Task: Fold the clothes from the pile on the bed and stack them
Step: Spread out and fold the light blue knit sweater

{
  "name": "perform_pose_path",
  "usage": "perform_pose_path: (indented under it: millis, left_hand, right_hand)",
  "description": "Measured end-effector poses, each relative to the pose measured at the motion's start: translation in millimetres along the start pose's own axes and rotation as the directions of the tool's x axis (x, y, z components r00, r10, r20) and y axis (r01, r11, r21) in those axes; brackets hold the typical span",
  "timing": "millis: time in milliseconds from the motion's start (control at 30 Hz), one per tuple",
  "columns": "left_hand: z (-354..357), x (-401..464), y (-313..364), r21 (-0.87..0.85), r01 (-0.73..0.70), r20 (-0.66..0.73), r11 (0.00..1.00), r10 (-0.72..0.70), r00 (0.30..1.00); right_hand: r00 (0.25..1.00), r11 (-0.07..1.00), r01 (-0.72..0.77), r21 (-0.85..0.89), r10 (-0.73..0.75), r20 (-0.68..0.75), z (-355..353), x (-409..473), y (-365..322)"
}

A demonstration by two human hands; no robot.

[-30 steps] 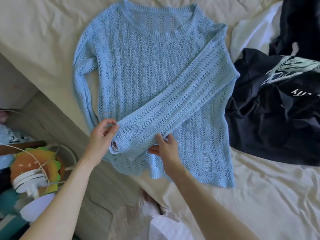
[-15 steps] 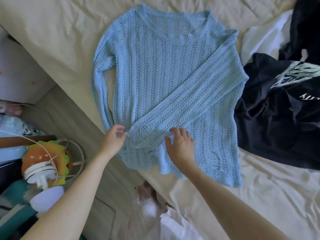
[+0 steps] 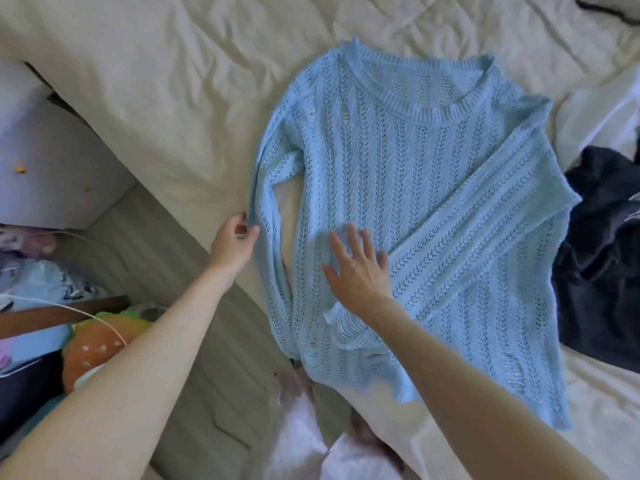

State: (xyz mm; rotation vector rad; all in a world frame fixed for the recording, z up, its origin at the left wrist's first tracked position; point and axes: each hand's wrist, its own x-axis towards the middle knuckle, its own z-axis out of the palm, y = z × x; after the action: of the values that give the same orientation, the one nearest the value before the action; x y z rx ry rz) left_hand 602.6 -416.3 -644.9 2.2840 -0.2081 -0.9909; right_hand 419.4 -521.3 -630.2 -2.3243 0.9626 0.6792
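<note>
Blue knit sweater (image 3: 398,202) lies flat on bed (image 3: 156,81). Left hand (image 3: 230,245) pinches its nine-o'clock sleeve; right hand (image 3: 356,268) presses flat, fingers spread.

Light-blue knit sweater (image 3: 408,209) lies flat, one sleeve folded across.

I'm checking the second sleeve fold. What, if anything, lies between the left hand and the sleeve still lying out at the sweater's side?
Nothing visible does. The left hand is already at the outer edge of the unfolded sleeve of the blue sweater, with its fingertips on the knit. The right hand lies flat on the body, clear of that sleeve.
</note>
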Motion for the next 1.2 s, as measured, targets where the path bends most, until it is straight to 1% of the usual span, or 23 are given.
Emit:
perform_pose_path:
  millis: [67,167,233,267,333,433,467,533,600,667,733,767,833,867,900,933,967,1000,1033,1100,1133,1200]
  left_hand:
    - [1.2,10.1,-2.5,-0.019,0.022,0.03,1.0,-0.022,0.999]
    - [-5.4,19.1,-9.5,-0.127,0.08,0.015,0.989,-0.079,0.997]
    - [-18.5,21.2,-11.2,-0.2,0.084,-0.01,0.976,-0.088,0.996]
    - [-27.4,21.5,-11.5,-0.21,0.061,-0.04,0.976,-0.071,0.997]
    - [-49.7,21.5,-7.6,-0.17,-0.037,-0.139,0.985,0.013,0.99]
    - [-86.7,22.8,15.2,-0.093,-0.174,-0.285,0.98,0.141,0.948]
    - [-95.9,22.5,26.9,-0.056,-0.208,-0.304,0.977,0.181,0.935]
    - [-104.4,16.7,54.6,0.049,-0.257,-0.298,0.965,0.26,0.918]
    - [-99.1,2.4,82.5,0.137,-0.307,-0.235,0.942,0.332,0.914]
    - [-83.0,-17.3,107.5,0.195,-0.362,-0.141,0.912,0.391,0.909]
    - [-57.5,-38.4,129.2,0.256,-0.417,-0.064,0.872,0.445,0.893]
    - [-41.2,-48.6,139.1,0.26,-0.439,-0.023,0.86,0.46,0.887]
    - [-1.7,-69.5,156.8,0.222,-0.475,0.112,0.851,0.462,0.88]
    - [20.6,-80.0,163.3,0.191,-0.494,0.22,0.848,0.454,0.864]
    - [45.9,-91.8,168.8,0.173,-0.52,0.347,0.836,0.443,0.827]
    - [67.4,-101.3,170.7,0.184,-0.554,0.462,0.812,0.426,0.778]
    - [85.9,-107.6,167.9,0.215,-0.594,0.55,0.775,0.407,0.729]
    - [102.8,-111.2,162.3,0.251,-0.63,0.595,0.735,0.396,0.699]
    - [113.1,-110.2,154.1,0.293,-0.654,0.597,0.698,0.4,0.695]
    - [115.0,-98.5,134.1,0.426,-0.659,0.514,0.62,0.433,0.74]
    - [108.8,-87.8,121.8,0.516,-0.626,0.451,0.585,0.436,0.779]
    - [87.8,-61.9,96.9,0.669,-0.508,0.315,0.542,0.413,0.855]
  right_hand:
    - [1.0,1.0,-0.026,-0.016,0.026,0.005,6.2,4.8,-5.9]
    - [0.999,0.998,-0.041,-0.041,0.042,0.026,10.7,8.9,-5.9]
    - [0.997,0.999,-0.044,-0.03,0.045,0.057,8.5,12.3,-5.1]
    - [0.996,0.999,-0.049,-0.024,0.051,0.079,6.7,14.0,-5.2]
    - [0.991,0.998,-0.066,-0.015,0.068,0.119,3.0,17.2,-6.2]
    - [0.984,0.997,-0.078,-0.015,0.079,0.16,-2.8,19.9,-8.1]
    - [0.983,0.997,-0.076,-0.008,0.076,0.167,-5.0,19.5,-8.3]
    - [0.985,0.997,-0.066,0.05,0.057,0.165,-10.5,16.7,-7.7]
    - [0.989,0.99,-0.055,0.129,0.037,0.141,-17.1,10.7,-4.8]
    - [0.994,0.977,-0.047,0.209,0.026,0.103,-24.2,1.4,1.0]
    - [0.999,0.937,-0.043,0.345,0.038,0.023,-30.3,-12.6,9.2]
    - [0.997,0.89,-0.05,0.454,0.072,-0.033,-32.6,-20.7,15.3]
    - [0.966,0.748,-0.083,0.658,0.222,-0.13,-36.4,-38.5,31.4]
    - [0.939,0.687,-0.104,0.719,0.306,-0.157,-37.0,-47.6,41.9]
    - [0.912,0.651,-0.122,0.75,0.371,-0.173,-36.3,-57.5,55.7]
    - [0.897,0.658,-0.133,0.741,0.399,-0.192,-34.5,-65.4,67.5]
    - [0.892,0.702,-0.145,0.697,0.398,-0.216,-31.8,-71.1,78.6]
    - [0.896,0.767,-0.162,0.621,0.378,-0.232,-28.1,-76.9,92.1]
    - [0.908,0.832,-0.185,0.523,0.348,-0.233,-23.7,-79.7,104.3]
    - [0.938,0.919,-0.239,0.312,0.302,-0.172,-13.9,-80.7,126.4]
    - [0.95,0.941,-0.248,0.229,0.282,-0.13,-8.5,-78.8,135.7]
    - [0.969,0.964,-0.228,0.14,0.239,-0.069,2.0,-72.4,149.4]
